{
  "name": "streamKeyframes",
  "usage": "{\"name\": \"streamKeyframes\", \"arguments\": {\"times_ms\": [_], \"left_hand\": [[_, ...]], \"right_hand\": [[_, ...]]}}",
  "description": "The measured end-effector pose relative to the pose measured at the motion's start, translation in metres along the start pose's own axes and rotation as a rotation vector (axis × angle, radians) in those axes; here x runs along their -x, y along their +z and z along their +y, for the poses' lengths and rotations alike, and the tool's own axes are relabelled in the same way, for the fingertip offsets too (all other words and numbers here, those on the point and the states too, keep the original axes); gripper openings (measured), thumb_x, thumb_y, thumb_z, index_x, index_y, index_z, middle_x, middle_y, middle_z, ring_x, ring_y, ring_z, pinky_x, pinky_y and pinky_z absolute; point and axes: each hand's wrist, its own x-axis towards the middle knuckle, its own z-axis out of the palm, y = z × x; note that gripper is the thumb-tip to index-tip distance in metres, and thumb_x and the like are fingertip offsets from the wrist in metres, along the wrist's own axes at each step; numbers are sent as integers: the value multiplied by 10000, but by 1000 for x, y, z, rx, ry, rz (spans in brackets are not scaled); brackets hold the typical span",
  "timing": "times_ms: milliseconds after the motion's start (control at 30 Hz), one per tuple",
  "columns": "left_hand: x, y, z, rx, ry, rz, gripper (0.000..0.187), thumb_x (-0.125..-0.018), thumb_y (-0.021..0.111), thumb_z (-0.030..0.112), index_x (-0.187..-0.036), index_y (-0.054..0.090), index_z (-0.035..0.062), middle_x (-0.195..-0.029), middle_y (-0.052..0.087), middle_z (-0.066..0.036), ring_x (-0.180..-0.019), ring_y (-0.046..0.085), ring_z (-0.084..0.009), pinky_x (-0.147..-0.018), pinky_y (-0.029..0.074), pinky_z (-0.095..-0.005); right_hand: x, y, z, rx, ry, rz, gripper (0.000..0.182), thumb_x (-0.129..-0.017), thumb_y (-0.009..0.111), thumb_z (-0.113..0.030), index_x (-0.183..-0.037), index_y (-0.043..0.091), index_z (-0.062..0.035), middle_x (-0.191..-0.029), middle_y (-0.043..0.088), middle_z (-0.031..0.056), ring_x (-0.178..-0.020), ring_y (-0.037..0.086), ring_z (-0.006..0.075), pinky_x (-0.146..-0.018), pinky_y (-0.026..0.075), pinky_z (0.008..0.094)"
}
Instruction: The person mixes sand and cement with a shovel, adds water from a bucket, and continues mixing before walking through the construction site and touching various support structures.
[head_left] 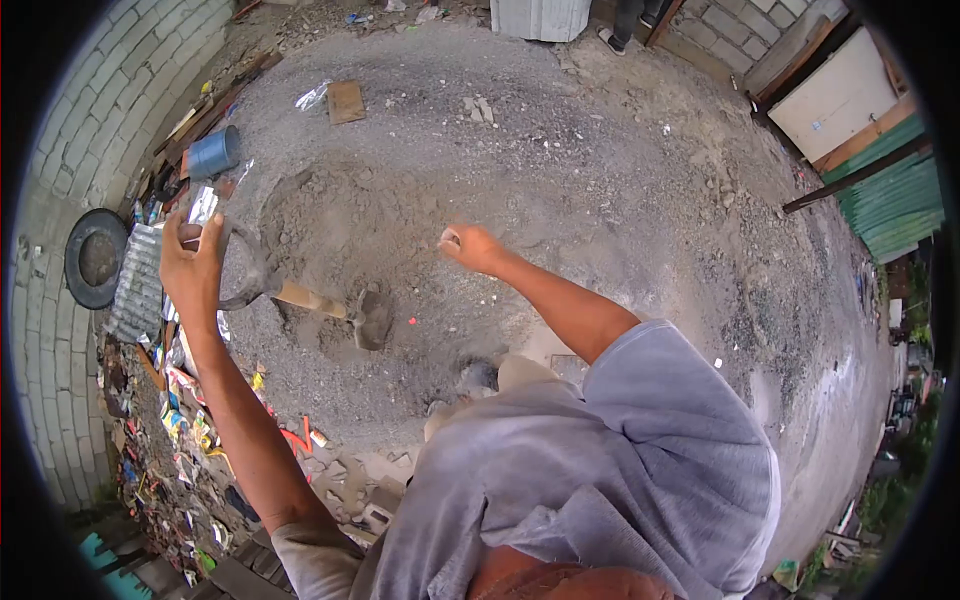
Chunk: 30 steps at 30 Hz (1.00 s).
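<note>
My left hand (193, 262) is raised at the left, its thumb and fingers apart. A shiny silver scrap (203, 206) shows between and just beyond its fingertips. Over the middle of the ground, my right hand (474, 248) is curled closed, with a small pale spot at the finger opening; what it holds, if anything, I cannot tell. Between the hands lies a shovel (312, 299) with a short wooden shaft, beside a hollowed heap of grey-brown sand (350, 215).
A blue bucket (213, 152) lies on its side near the block wall (130, 90), with a tire (96, 258) close by. Litter (190, 420) covers the lower left. At the back stand a pale metal container (540, 18) and a person's legs (625, 22).
</note>
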Motion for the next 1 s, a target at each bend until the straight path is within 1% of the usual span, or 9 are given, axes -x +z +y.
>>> {"name": "streamKeyframes", "arguments": {"times_ms": [133,333,433,533,800,867,933,967,1000], "left_hand": [[20,-22,-41,-297,282,-80,496,-838,715,268,-1206,576,-32,-1025,641,-154,-942,607,-245,-848,465,-336],[37,-33,-72,397,-269,15,569,-903,644,323,-1352,478,16,-1157,587,-176,-1046,582,-233,-848,493,-352],[40,-15,-105,590,-241,152,731,-895,586,481,-1368,396,-43,-1204,519,-248,-1105,554,-303,-938,461,-432],[58,10,-148,735,-335,110,776,-884,562,552,-1369,390,-29,-1296,469,-227,-1208,474,-308,-1045,339,-506],[48,42,-159,691,-651,18,711,-911,542,556,-1360,423,19,-1355,479,-155,-1267,425,-259,-1019,375,-471],[44,57,-148,814,-704,41,769,-881,576,575,-1416,378,60,-1433,432,-121,-1340,362,-242,-1057,304,-480],[38,67,-166,866,-776,102,824,-851,564,633,-1463,340,129,-1492,378,-73,-1395,282,-231,-1100,161,-529],[36,68,-172,874,-784,35,833,-829,612,620,-1508,265,286,-1497,343,-79,-1374,303,-245,-1097,198,-507],[35,73,-184,888,-786,48,850,-823,615,621,-1504,280,239,-1489,353,-80,-1373,301,-248,-1098,189,-505]], "right_hand": [[116,-29,96,353,299,-284,373,-842,599,-351,-1058,636,-50,-1025,653,244,-980,620,411,-861,491,473],[277,-50,207,438,766,-355,453,-765,634,-383,-918,685,40,-980,672,245,-951,653,367,-864,506,445],[307,-50,240,296,951,-534,480,-808,644,-407,-1017,644,25,-876,707,155,-821,688,311,-743,553,416],[325,-41,267,-91,1091,-243,404,-765,635,-369,-826,690,27,-713,690,166,-746,693,300,-738,546,411],[341,-51,351,-83,1183,-346,375,-763,583,-356,-683,684,-4,-681,685,155,-754,694,281,-772,549,401],[333,-64,363,-116,1188,-299,385,-777,549,-360,-686,693,-15,-690,687,155,-746,692,285,-781,549,409],[308,-82,378,-148,1179,-225,371,-790,606,-370,-772,694,-9,-674,676,130,-569,656,245,-530,552,382],[295,-92,380,-105,1054,-169,366,-792,607,-368,-762,690,-13,-674,675,126,-583,659,240,-561,550,377],[282,-100,386,-48,932,-158,353,-796,610,-362,-757,687,-20,-681,676,118,-602,662,228,-612,547,368]]}}
